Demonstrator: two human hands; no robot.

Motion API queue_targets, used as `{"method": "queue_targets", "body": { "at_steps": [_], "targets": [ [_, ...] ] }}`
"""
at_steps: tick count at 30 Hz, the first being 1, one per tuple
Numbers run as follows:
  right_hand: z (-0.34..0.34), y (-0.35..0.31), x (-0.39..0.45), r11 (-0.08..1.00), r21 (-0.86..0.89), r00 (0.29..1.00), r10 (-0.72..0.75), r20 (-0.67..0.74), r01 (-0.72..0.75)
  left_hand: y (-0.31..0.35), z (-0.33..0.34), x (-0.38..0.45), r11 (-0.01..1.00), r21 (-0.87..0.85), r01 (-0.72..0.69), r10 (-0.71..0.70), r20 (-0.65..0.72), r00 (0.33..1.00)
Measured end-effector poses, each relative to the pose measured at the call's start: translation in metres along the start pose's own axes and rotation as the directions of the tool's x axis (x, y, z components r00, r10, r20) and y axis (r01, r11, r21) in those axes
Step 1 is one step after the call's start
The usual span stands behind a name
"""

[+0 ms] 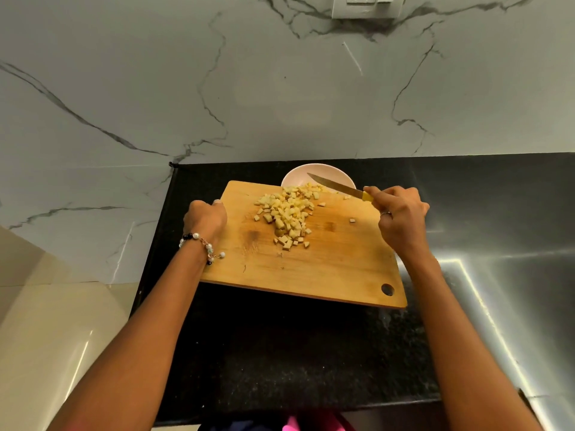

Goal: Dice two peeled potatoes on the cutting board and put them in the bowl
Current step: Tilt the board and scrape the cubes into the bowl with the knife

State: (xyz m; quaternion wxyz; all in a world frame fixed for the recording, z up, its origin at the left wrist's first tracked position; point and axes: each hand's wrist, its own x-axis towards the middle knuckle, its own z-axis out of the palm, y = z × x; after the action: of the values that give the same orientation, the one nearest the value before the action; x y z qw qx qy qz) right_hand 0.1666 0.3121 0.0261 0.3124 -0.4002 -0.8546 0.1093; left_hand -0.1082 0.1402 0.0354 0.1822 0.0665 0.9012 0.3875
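A: Bowl [317, 174]: near half hidden behind cutting board [311, 269]; contents not readable.
B: Left hand [205, 217] fingers curl under board edge, unseen. Wall socket [364, 6] cropped at top.

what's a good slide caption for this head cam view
Left hand tilts the cutting board toward the bowl as the right hand holds a knife above diced potato.

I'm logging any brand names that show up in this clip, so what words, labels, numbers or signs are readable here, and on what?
None can be read.
The knife: no marking visible on the blade or the yellow handle.
The cutting board: plain wood, no stamp visible.
The bowl: plain, no print.
The wall socket plate: no readable lettering; it is cut off at the top edge.
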Motion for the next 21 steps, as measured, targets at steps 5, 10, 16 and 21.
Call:
{"method": "queue_targets", "body": {
  "at_steps": [5,10,16,21],
  "targets": [
    [-0.024,-0.006,-0.032,0.963,0.166,0.961,-0.237,0.144,0.213,0.006,0.004,-0.004,1.0,-0.009,0.022,-0.022,-0.002,1.0],
    [-0.031,-0.015,-0.053,0.952,0.142,0.927,-0.297,0.227,0.27,0.011,0.008,-0.008,0.999,-0.031,0.021,-0.021,-0.004,1.0],
    [-0.029,-0.006,-0.065,0.965,0.01,0.946,-0.258,0.195,0.261,0.011,0.016,-0.012,0.999,-0.026,0.022,-0.022,0.006,1.0],
    [-0.034,0.011,-0.059,0.963,-0.083,0.96,-0.242,0.14,0.255,0.009,0.014,-0.008,0.999,-0.032,0.021,-0.021,-0.018,1.0]
  ]
}}
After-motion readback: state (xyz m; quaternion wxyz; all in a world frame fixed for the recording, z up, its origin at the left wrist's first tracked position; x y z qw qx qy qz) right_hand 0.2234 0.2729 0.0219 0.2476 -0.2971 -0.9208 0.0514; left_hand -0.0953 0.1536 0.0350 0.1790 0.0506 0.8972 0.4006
